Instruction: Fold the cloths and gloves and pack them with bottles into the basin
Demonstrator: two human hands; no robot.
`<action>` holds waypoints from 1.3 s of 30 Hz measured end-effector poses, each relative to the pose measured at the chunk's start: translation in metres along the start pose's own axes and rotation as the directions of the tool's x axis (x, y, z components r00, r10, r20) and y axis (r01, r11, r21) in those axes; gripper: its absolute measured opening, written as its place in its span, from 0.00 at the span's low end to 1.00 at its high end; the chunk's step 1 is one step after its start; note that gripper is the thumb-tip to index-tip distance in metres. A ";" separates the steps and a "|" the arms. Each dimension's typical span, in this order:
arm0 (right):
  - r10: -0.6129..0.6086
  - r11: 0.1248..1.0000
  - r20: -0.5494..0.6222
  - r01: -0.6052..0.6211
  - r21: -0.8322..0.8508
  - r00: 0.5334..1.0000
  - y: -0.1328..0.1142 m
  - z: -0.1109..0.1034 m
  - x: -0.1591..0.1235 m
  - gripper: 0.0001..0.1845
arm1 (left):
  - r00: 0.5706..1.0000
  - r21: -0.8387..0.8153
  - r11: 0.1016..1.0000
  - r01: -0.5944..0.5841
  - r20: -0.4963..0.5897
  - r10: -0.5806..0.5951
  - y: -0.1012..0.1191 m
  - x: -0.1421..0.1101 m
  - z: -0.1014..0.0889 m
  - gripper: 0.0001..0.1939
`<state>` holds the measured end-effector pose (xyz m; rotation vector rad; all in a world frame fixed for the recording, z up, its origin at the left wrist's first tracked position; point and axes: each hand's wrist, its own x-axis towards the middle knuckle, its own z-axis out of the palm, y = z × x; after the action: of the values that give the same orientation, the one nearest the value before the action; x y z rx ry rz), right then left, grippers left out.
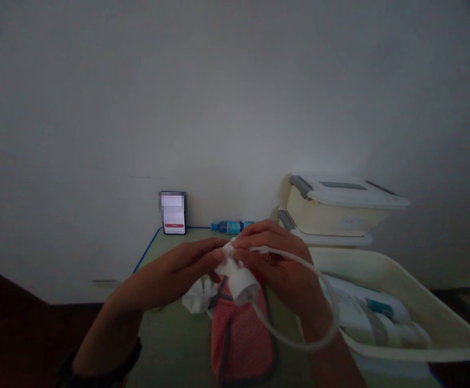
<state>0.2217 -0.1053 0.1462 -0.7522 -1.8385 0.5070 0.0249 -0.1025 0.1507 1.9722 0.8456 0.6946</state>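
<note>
Held between both hands above the table is a white cylindrical device (243,285), its round end tilted down towards me. From that end a whitish flexible hose (299,343) loops out to the right, passing over my right wrist and back up to the fingers. My left hand (200,258) pinches the device's upper left side, fingers pressed together. Around its top and right side my right hand (277,256) is closed. Below lies a folded red cloth (247,345) with grey edging. Beside it, under my left hand, is a crumpled white tissue-like piece (198,298).
A phone (173,213) with a lit screen leans on the wall. A blue-labelled bottle (229,227) lies at the table's (174,345) back edge. At right stand stacked lidded boxes (332,213) and an open cream bin (433,302) holding white packages.
</note>
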 end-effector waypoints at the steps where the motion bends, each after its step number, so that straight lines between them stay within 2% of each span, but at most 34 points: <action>1: -0.017 1.000 -0.012 0.017 -0.011 1.000 -0.001 0.001 0.000 0.04 | 0.999 -0.099 0.995 0.017 0.038 -0.013 0.000 0.001 0.000 0.12; 5: -0.091 0.995 -0.068 0.088 -0.044 0.994 -0.006 0.001 -0.004 0.08 | 0.995 -0.430 0.899 0.087 0.090 -0.053 0.003 0.001 0.000 0.09; 7: -0.112 0.992 -0.092 0.106 -0.061 0.990 -0.008 -0.002 -0.007 0.11 | 0.995 -0.504 0.858 0.100 0.078 -0.070 0.005 -0.001 -0.001 0.10; 12: -0.063 0.994 -0.134 0.050 -0.102 0.989 -0.014 -0.007 -0.012 0.15 | 0.992 -0.619 0.776 0.126 0.086 -0.092 0.003 -0.002 -0.001 0.11; 16: -0.100 0.994 -0.237 0.105 0.009 0.966 -0.016 -0.005 -0.012 0.16 | 0.991 -0.657 0.746 0.112 0.014 -0.136 0.000 0.000 0.000 0.11; 18: -0.096 0.990 -0.251 0.119 0.076 0.963 -0.016 -0.004 -0.012 0.16 | 0.987 -0.673 0.732 0.104 -0.018 -0.157 -0.002 0.003 0.001 0.11; 20: -0.079 0.989 -0.204 0.103 0.109 0.976 -0.016 -0.003 -0.013 0.16 | 0.987 -0.700 0.709 0.090 -0.033 -0.158 -0.006 0.005 0.003 0.11; 22: -0.052 0.990 -0.122 0.067 0.124 0.991 -0.016 0.001 -0.013 0.21 | 0.986 -0.726 0.684 0.065 -0.061 -0.158 -0.011 0.008 0.003 0.12; 24: 0.012 0.992 -0.075 -0.002 0.128 0.997 -0.014 0.006 -0.013 0.21 | 0.982 -0.742 0.670 0.039 -0.096 -0.163 -0.016 0.010 0.003 0.14; 27: 0.127 0.983 -0.104 -0.112 0.144 0.986 -0.010 0.012 -0.013 0.13 | 0.978 -0.749 0.662 0.030 -0.115 -0.174 -0.019 0.010 0.001 0.16; 30: 0.174 0.973 -0.100 -0.155 0.174 0.980 -0.005 0.013 -0.013 0.05 | 0.976 -0.758 0.651 0.026 -0.122 -0.181 -0.017 0.009 -0.001 0.16; 35: 0.177 0.981 0.005 -0.176 0.084 0.984 -0.005 0.008 -0.010 0.03 | 0.975 -0.749 0.663 0.013 -0.138 -0.176 -0.015 0.009 -0.001 0.15; 39: 0.189 0.981 -0.054 -0.186 0.052 0.980 -0.005 0.014 -0.008 0.04 | 0.980 -0.741 0.671 0.031 -0.110 -0.167 -0.015 0.010 0.001 0.15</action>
<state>0.2095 -0.1144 0.1383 -0.9046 -1.7039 0.6405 0.0273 -0.0894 0.1387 1.1267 0.6148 0.9663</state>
